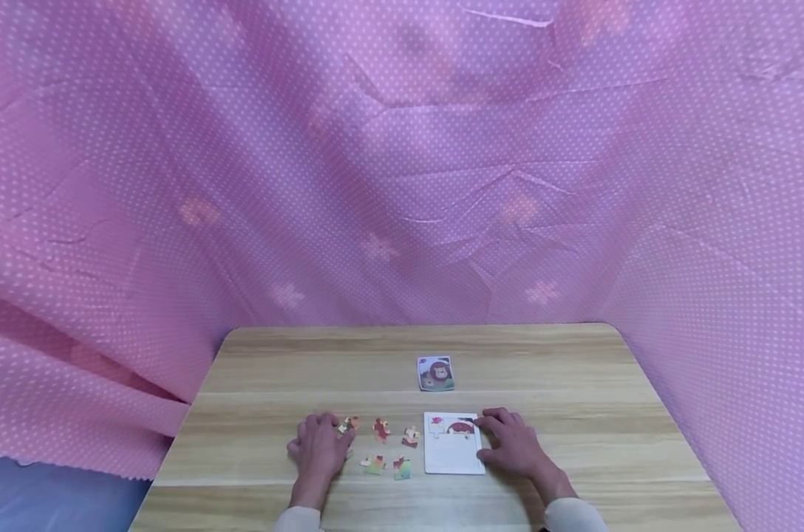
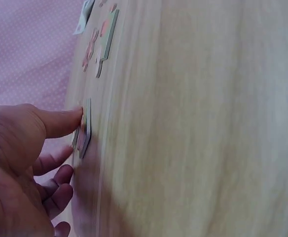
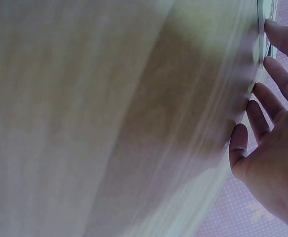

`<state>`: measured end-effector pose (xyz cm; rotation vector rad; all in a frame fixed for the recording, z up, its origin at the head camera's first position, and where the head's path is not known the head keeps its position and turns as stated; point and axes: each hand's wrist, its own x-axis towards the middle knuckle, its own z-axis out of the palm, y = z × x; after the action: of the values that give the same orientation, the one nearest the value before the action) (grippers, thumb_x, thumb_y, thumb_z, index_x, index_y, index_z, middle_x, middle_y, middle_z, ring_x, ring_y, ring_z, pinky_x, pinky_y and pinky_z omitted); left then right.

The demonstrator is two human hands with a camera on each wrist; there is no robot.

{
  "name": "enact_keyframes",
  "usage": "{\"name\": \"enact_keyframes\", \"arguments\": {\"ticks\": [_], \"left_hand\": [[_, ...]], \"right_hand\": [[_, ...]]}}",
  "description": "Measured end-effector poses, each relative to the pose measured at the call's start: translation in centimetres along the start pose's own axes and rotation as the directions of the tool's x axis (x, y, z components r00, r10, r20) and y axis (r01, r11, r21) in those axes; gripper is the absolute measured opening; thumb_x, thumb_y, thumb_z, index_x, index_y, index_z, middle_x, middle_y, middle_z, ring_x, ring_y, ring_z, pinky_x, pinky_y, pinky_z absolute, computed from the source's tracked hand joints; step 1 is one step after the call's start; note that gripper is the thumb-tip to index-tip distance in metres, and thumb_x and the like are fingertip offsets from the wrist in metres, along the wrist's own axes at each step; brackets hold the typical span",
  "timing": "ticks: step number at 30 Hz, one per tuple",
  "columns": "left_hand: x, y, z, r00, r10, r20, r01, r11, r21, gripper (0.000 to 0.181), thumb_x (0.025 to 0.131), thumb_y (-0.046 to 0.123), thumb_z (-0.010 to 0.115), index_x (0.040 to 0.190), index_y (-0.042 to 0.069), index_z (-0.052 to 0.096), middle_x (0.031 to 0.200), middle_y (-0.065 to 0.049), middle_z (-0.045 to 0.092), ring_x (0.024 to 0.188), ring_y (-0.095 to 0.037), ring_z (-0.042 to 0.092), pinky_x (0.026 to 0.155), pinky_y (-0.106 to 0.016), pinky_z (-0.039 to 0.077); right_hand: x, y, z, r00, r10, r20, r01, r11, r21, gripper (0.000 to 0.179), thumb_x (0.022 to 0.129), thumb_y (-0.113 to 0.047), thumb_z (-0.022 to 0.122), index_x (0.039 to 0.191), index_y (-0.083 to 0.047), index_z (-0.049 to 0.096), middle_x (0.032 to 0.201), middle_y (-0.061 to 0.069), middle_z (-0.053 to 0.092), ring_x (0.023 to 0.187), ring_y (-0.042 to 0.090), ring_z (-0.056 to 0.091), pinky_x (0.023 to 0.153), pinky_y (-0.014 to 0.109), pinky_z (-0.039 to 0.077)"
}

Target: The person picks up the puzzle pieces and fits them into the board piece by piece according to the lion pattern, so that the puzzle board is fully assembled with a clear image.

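Note:
A white puzzle board (image 1: 454,458) lies flat on the table, with two fitted pieces along its top row showing a pink flower and a brown mane. My right hand (image 1: 513,445) rests at the board's right side, thumb and index fingertip on its edge, the other fingers loosely bent. To the left, my left hand (image 1: 321,447) has thumb and index finger around a puzzle piece (image 1: 350,424) with dark green and orange on it. Another puzzle piece (image 2: 88,131) shows edge-on by the left thumb, mostly hidden from the head view.
Several loose puzzle pieces lie between hand and board, including a red piece (image 1: 380,429), a cream piece (image 1: 411,437) and a green piece (image 1: 403,468). Behind the board sits a square lion picture (image 1: 435,374). Pink dotted cloth (image 1: 402,185) hangs around the wooden table (image 1: 542,369).

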<state>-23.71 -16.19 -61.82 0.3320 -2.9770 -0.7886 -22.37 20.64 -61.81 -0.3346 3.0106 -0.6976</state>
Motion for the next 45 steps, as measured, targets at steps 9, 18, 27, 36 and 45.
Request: {"name": "enact_keyframes", "arguments": {"ticks": [9,18,27,36,45], "left_hand": [[0.4,0.1,-0.2,0.999,0.006,0.031,-0.007,1.000,0.009,0.037,0.082,0.040,0.073,0.105,0.012,0.065,0.115,-0.014,0.057,0.106,-0.032,0.046,0.089,-0.058,0.028],[0.7,0.2,0.1,0.998,0.059,-0.032,-0.060,0.997,-0.040,0.029,0.079,0.028,0.077,0.101,0.016,0.062,0.094,0.000,0.066,0.098,-0.024,0.053,0.090,-0.055,0.027],[0.8,-0.1,0.7,0.992,0.112,-0.062,-0.118,0.988,-0.104,0.019,0.084,0.017,0.069,0.102,0.018,0.062,0.086,0.006,0.063,0.091,-0.019,0.054,0.090,-0.049,0.028],[0.2,0.6,1.1,0.984,0.149,-0.099,-0.165,0.970,-0.177,0.017,0.088,0.017,0.064,0.104,0.017,0.062,0.086,0.006,0.063,0.087,-0.016,0.054,0.093,-0.048,0.031],[-0.6,2.3,2.3,0.965,0.235,-0.112,-0.253,0.950,-0.182,0.014,0.086,0.017,0.067,0.099,0.020,0.063,0.082,0.011,0.063,0.085,-0.012,0.054,0.092,-0.048,0.033]], "right_hand": [[0.3,0.2,0.3,1.000,0.000,-0.007,0.000,1.000,-0.003,0.055,0.071,-0.038,0.081,0.122,-0.025,0.064,0.135,0.003,0.053,0.119,0.028,0.048,0.087,0.053,0.041],[0.5,0.2,0.4,1.000,0.005,-0.015,-0.005,1.000,-0.001,0.055,0.072,-0.038,0.081,0.122,-0.025,0.064,0.136,0.003,0.053,0.119,0.027,0.047,0.087,0.052,0.041],[0.7,0.1,0.1,1.000,0.018,-0.002,-0.018,1.000,0.006,0.054,0.072,-0.039,0.080,0.123,-0.026,0.064,0.137,0.003,0.052,0.121,0.027,0.046,0.089,0.052,0.041],[0.8,0.2,0.3,1.000,0.018,0.001,-0.018,1.000,-0.001,0.055,0.073,-0.040,0.080,0.124,-0.026,0.063,0.138,0.004,0.052,0.121,0.027,0.046,0.089,0.051,0.041],[0.8,0.5,0.5,1.000,0.018,0.005,-0.018,1.000,0.002,0.055,0.074,-0.039,0.080,0.125,-0.025,0.063,0.138,0.004,0.051,0.121,0.028,0.046,0.090,0.052,0.040]]}}
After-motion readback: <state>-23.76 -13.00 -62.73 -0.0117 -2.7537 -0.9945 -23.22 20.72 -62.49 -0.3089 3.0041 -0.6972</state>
